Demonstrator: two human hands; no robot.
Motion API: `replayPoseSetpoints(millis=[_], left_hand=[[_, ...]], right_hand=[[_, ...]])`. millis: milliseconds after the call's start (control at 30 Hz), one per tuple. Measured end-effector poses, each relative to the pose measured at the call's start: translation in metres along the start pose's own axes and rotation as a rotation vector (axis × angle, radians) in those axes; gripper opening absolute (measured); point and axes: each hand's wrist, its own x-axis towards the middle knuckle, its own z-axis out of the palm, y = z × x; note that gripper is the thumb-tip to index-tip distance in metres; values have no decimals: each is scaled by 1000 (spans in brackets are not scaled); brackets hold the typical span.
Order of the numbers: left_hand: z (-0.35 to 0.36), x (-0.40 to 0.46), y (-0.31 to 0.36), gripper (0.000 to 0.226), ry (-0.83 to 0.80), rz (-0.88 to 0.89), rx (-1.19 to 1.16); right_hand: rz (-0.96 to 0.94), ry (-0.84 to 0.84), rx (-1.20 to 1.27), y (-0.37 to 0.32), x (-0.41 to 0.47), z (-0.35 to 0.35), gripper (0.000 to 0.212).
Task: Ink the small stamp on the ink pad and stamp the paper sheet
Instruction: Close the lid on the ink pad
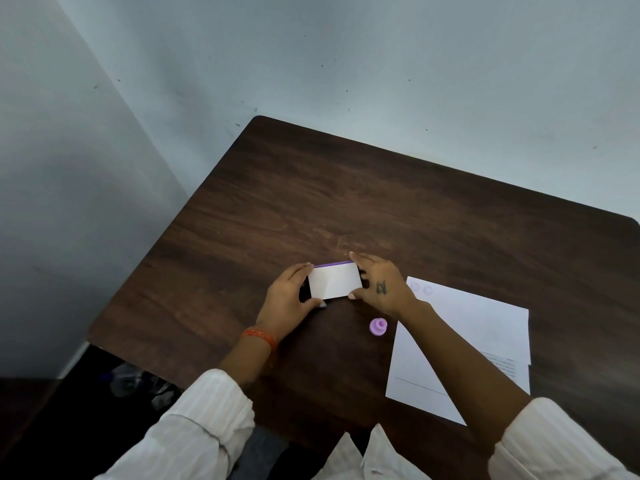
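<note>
A rectangular ink pad (334, 280) with a white lid and a purple edge sits on the dark wooden table (381, 202). My left hand (291, 299) grips its left end and my right hand (379, 284) grips its right end. A small lilac stamp (378, 327) stands alone on the table just below my right hand. The white paper sheet (481, 327) lies to the right, partly under my right forearm, with two faint round prints near its top left corner.
The table's left edge runs close to a grey wall corner. Another sheet with printed lines (512, 370) peeks out under the paper at the right. Dark floor and some clutter (138, 382) show below the table's left edge.
</note>
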Motion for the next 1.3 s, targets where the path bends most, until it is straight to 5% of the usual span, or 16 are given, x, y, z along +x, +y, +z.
replayPoseSetpoints(millis=[233,500,767,1300], left_hand=[[3,5,1,78,-41,-4,-113],[5,8,7,33,153,-29,-131],[9,15,18,25,278,-355,-366],[3,24,18,19,217,-586,-714]], right_hand=[[49,23,93,6,-3,-1,78],[13,24,63,7,-6,1,68],[34,5,62,8,-4,3,73],[-16,-49,-122,8,-2,3,73]])
